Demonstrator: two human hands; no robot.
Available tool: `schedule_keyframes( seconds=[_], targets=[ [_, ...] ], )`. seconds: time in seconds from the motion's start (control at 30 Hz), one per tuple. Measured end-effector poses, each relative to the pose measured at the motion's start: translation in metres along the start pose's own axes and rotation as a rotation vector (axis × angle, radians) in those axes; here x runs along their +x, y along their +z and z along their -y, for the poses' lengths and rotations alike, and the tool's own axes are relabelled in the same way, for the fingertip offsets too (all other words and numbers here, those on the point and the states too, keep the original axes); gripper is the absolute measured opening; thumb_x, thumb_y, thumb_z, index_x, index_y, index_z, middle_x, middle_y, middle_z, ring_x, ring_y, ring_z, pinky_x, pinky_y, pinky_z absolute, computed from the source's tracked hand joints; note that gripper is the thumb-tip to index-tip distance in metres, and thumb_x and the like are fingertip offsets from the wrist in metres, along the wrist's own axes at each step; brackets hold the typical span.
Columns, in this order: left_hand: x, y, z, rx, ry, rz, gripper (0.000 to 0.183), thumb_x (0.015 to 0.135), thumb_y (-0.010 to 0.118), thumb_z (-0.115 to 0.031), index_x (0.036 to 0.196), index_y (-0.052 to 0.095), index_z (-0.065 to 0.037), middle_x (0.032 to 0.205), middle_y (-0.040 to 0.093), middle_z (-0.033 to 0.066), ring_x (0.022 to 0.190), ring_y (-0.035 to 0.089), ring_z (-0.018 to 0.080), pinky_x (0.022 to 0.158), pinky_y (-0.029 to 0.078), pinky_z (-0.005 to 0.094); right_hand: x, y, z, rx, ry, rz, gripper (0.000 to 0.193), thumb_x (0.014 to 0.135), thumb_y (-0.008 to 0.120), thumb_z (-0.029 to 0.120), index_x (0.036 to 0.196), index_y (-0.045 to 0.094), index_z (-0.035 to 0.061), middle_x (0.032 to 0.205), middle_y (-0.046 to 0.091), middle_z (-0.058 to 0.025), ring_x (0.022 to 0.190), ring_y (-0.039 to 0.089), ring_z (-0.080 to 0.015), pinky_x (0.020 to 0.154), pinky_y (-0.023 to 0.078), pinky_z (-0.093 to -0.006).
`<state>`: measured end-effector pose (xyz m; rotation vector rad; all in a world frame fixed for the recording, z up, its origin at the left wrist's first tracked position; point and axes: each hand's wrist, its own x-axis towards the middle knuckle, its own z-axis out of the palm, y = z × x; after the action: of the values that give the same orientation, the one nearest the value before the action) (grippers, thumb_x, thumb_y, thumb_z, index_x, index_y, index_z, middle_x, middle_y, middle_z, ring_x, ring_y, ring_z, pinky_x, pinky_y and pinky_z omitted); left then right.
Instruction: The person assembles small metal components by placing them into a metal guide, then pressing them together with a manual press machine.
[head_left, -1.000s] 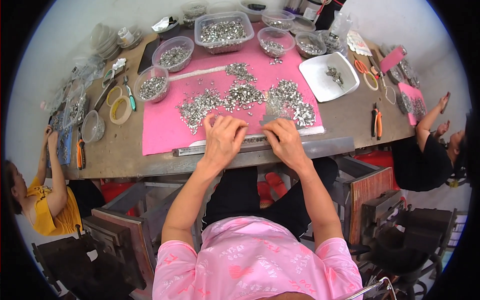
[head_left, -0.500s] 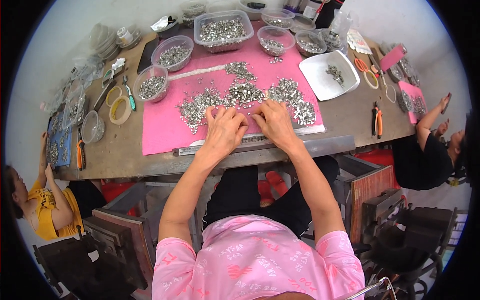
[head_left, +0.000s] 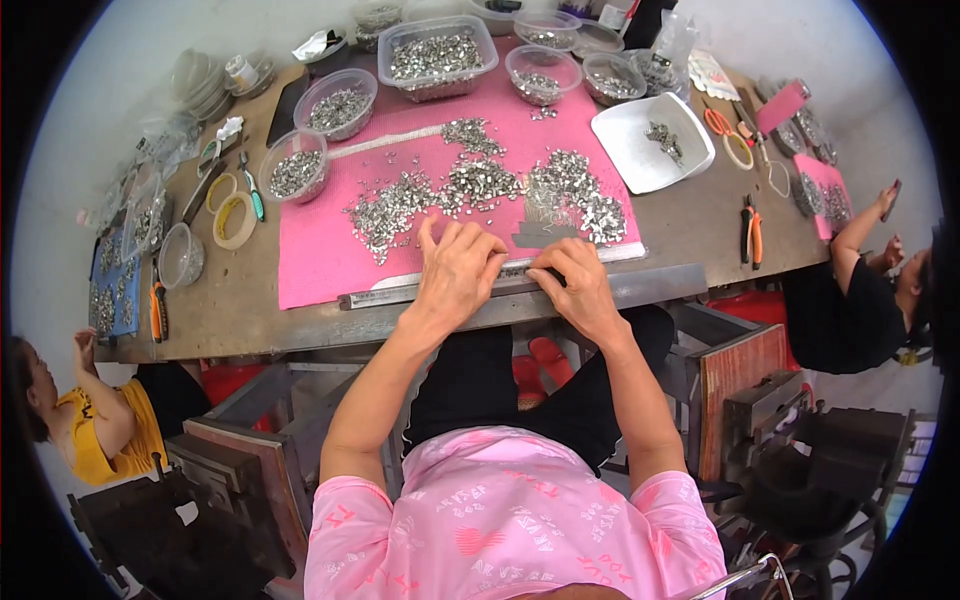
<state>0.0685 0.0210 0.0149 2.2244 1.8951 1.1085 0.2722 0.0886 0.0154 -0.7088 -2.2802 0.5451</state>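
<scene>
My left hand (head_left: pixel 458 268) and my right hand (head_left: pixel 580 287) meet over a long metal bar (head_left: pixel 392 297) at the near edge of the table. Both have thumb and fingers drawn together in a pinch at the bar. Whatever they grip is too small or hidden to name. A row of tiny dark bits shows along the bar between them. Just beyond my hands, small shiny metal pieces (head_left: pixel 483 183) lie in loose piles on a pink mat (head_left: pixel 318 250). Grey flat strips (head_left: pixel 545 235) rest on the mat beyond my right hand.
Clear tubs (head_left: pixel 436 58) and bowls (head_left: pixel 296 172) of metal pieces stand along the back and left. A white tray (head_left: pixel 640 150) holds a few at right. Tape rolls (head_left: pixel 234 222), a toothbrush (head_left: pixel 253 190) and orange-handled pliers (head_left: pixel 752 235) lie around. Co-workers sit at both sides.
My right hand has drawn back from the pile to the bar, uncovering the grey strips. My left hand stays near the bar. The whole view has shifted slightly.
</scene>
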Motion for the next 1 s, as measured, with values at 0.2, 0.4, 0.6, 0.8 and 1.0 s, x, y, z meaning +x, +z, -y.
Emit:
schedule_keyframes(
  seconds=[0.2,0.4,0.6,0.8,1.0],
  targets=[
    [-0.012,0.014,-0.018,-0.092,0.002,-0.048,0.011,0.086,0.076,-0.012,0.094,0.069,-0.01,0.089,0.062,0.0014,0.087,0.06,0.0214,0.108,0.032,0.053,0.002,-0.002,-0.007,0.107,0.057,-0.019,0.009,0.085,0.076,0.005,0.092,0.071,0.002,0.089,0.067,-0.0087,0.086,0.063,-0.0271,0.08,0.047,-0.0385],
    [-0.016,0.025,-0.023,-0.055,0.046,-0.117,0.014,0.084,0.076,-0.012,0.094,0.066,-0.01,0.087,0.058,0.0038,0.089,0.06,0.0244,0.105,0.036,0.0526,0.008,0.003,-0.011,0.139,0.1,-0.051,0.008,0.085,0.074,0.0,0.093,0.071,-0.0008,0.084,0.067,-0.011,0.08,0.064,-0.0274,0.074,0.05,-0.0379],
    [-0.02,0.028,-0.021,-0.1,0.045,-0.156,0.018,0.083,0.078,-0.01,0.099,0.071,-0.006,0.093,0.065,0.0074,0.09,0.062,0.0273,0.101,0.043,0.0501,0.043,0.018,-0.015,0.062,0.021,-0.015,0.009,0.087,0.073,0.01,0.092,0.072,0.0021,0.085,0.065,-0.0111,0.08,0.063,-0.0306,0.075,0.046,-0.0418],
    [-0.021,0.036,-0.018,-0.145,0.062,-0.18,0.018,0.083,0.078,-0.007,0.099,0.071,-0.003,0.093,0.066,0.0113,0.087,0.062,0.0324,0.094,0.048,0.0474,0.081,0.043,-0.028,0.022,-0.02,0.146,0.014,0.083,0.077,0.012,0.09,0.071,0.0005,0.085,0.066,-0.013,0.081,0.065,-0.0314,0.073,0.049,-0.0419],
    [-0.02,0.034,-0.019,-0.158,0.036,-0.174,0.019,0.082,0.078,-0.011,0.098,0.07,-0.003,0.09,0.061,0.0109,0.089,0.06,0.0322,0.088,0.047,0.045,0.072,0.04,-0.026,-0.068,-0.085,0.1,0.012,0.087,0.072,0.01,0.09,0.069,-0.001,0.086,0.065,-0.0127,0.083,0.063,-0.0331,0.076,0.048,-0.0409]
  ],
)
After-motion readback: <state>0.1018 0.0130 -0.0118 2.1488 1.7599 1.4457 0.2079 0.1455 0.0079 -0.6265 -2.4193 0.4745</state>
